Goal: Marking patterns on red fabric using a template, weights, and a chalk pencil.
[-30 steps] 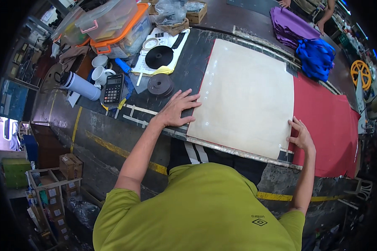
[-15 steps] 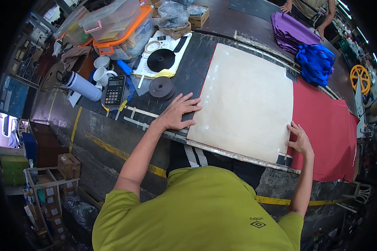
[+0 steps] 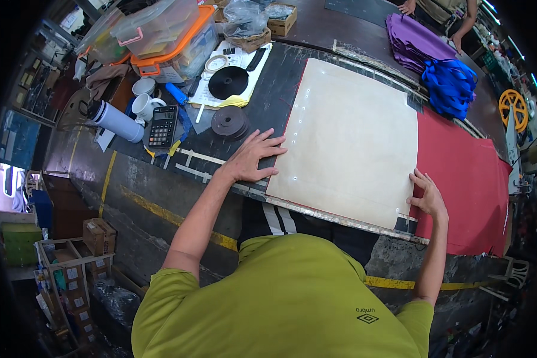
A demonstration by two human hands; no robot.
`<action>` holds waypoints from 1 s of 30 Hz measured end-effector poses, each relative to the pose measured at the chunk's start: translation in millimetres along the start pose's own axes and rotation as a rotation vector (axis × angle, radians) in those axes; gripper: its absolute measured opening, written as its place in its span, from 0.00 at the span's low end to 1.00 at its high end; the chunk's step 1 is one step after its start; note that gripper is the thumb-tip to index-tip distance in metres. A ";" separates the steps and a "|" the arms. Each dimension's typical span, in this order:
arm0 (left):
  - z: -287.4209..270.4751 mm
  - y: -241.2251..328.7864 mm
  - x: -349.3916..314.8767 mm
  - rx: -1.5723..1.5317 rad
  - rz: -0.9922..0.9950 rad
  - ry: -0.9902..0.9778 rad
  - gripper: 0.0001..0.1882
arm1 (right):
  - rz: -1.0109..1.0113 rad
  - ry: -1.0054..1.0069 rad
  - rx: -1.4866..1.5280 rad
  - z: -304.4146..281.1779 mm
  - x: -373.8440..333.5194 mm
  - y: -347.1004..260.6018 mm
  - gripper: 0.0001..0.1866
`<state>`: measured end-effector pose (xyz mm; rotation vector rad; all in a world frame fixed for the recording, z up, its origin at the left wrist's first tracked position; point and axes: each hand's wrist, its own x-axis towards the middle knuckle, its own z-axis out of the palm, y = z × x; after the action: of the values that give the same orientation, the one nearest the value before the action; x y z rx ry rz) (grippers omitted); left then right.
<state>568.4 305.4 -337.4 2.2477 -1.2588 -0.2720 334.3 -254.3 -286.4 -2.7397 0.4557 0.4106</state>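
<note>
One dark worktable (image 3: 274, 83) (cluttered at left), cream panel (image 3: 352, 140) atop; striped floor (image 3: 149, 224).

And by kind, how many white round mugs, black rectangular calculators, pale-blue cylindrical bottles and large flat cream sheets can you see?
White round mugs: 2
Black rectangular calculator: 1
Pale-blue cylindrical bottle: 1
Large flat cream sheet: 1
Total: 5

Open tabletop (image 3: 274, 89) between dark coil (image 3: 231, 125) and cream board (image 3: 349, 140), left hand (image 3: 252, 157) blocking near end
</note>
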 end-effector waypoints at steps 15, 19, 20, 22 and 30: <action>-82.2 -10.3 14.3 0.574 -0.635 0.173 0.48 | -0.045 -0.006 -0.033 -0.1 2.3 4.1 0.54; -92.3 -18.2 12.8 0.284 -0.616 0.142 0.49 | -0.099 0.008 0.020 1.3 4.8 8.2 0.53; -92.0 -17.1 13.7 0.307 -0.591 0.169 0.47 | -0.152 0.011 -0.001 1.7 6.0 8.6 0.52; -88.7 -11.7 19.0 0.333 -0.538 0.227 0.47 | -0.087 -0.013 -0.046 -0.2 2.8 11.3 0.52; -29.1 58.3 122.4 0.224 -0.151 0.438 0.48 | -0.046 -0.024 -0.011 -5.7 -1.6 0.5 0.51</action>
<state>604.7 189.3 -270.7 2.4171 -0.9239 0.3097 334.0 -256.3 -280.8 -2.7473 0.3844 0.4346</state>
